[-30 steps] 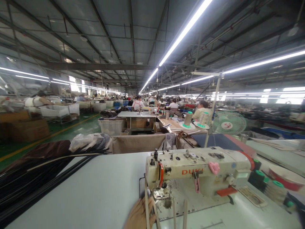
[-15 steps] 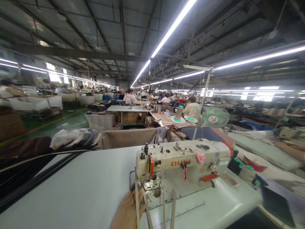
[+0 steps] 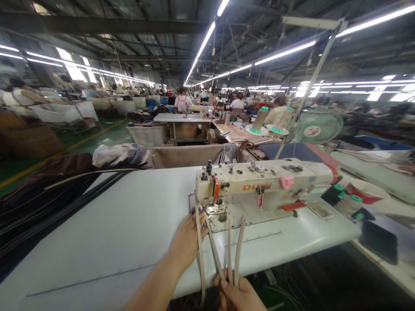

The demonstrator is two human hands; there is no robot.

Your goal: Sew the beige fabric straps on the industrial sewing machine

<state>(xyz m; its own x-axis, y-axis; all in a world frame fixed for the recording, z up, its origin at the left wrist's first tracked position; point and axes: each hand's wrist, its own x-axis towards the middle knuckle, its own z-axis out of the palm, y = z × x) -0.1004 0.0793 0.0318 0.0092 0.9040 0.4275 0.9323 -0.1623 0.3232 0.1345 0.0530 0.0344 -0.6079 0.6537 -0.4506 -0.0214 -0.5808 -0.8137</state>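
From the head view, my left hand (image 3: 186, 242) lies flat on the white sewing table (image 3: 106, 242), fingers spread, pressing a beige strap (image 3: 198, 246) just beside the presser foot (image 3: 214, 210) of the cream Duki sewing machine (image 3: 262, 185). It pins the strap down; it does not clasp it. My right hand (image 3: 240, 296) sits at the near table edge, fingers closed around the gathered ends of several strap lengths (image 3: 234, 246), which fan up from that hand towards the needle area. So the straps run from the machine bed over the table edge into my right fist.

To feed this well, I judge the left palm should keep the strap flat and aligned with the foot, while the right hand holds the loose lengths lightly taut and clear of the one under the needle, so they neither cross nor twist. Fingertips should stay left of the foot.

A heap of black straps (image 3: 35, 207) lies at the table's far left, thread cones (image 3: 348, 203) stand to the machine's right, and a green fan (image 3: 319, 125) sits behind.
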